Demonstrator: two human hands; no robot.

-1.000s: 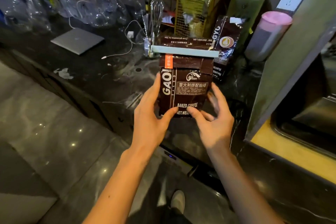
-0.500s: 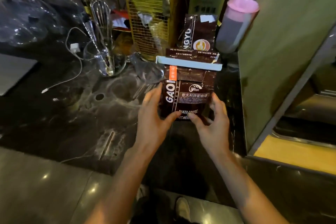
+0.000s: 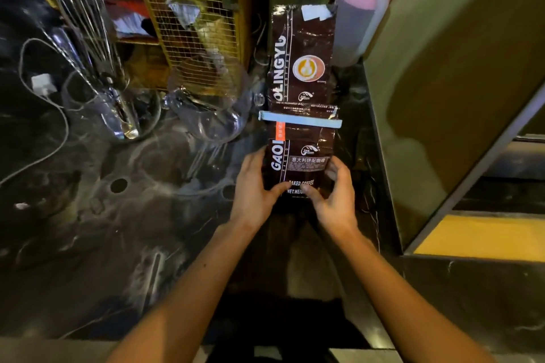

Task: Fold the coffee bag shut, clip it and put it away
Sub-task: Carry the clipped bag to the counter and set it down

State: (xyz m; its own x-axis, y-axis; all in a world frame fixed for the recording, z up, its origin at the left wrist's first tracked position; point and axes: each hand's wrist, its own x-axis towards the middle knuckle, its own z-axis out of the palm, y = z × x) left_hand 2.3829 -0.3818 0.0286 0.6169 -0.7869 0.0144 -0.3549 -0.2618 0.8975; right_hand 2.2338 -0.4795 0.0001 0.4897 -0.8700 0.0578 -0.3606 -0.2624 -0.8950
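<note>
A dark brown coffee bag (image 3: 303, 156) stands upright over the dark marble counter, its top folded down. A pale blue bar clip (image 3: 300, 123) runs across the fold. My left hand (image 3: 253, 186) grips the bag's lower left side, thumb on the front. My right hand (image 3: 336, 194) grips its lower right side, thumb also on the front. Right behind it stands a second, taller coffee bag (image 3: 302, 56) of the same brand with a white label at its top.
A pink-lidded tumbler (image 3: 361, 9) stands behind to the right. An olive panel (image 3: 442, 82) walls off the right side. A yellow wire basket (image 3: 194, 26), a whisk (image 3: 88, 26) in a glass, a clear jug (image 3: 212, 109) and a white charger cable (image 3: 44, 88) sit to the left.
Both hands carried the clipped bag forward across the counter, up to the second bag at the back. The camera moved closer and tilted down.
</note>
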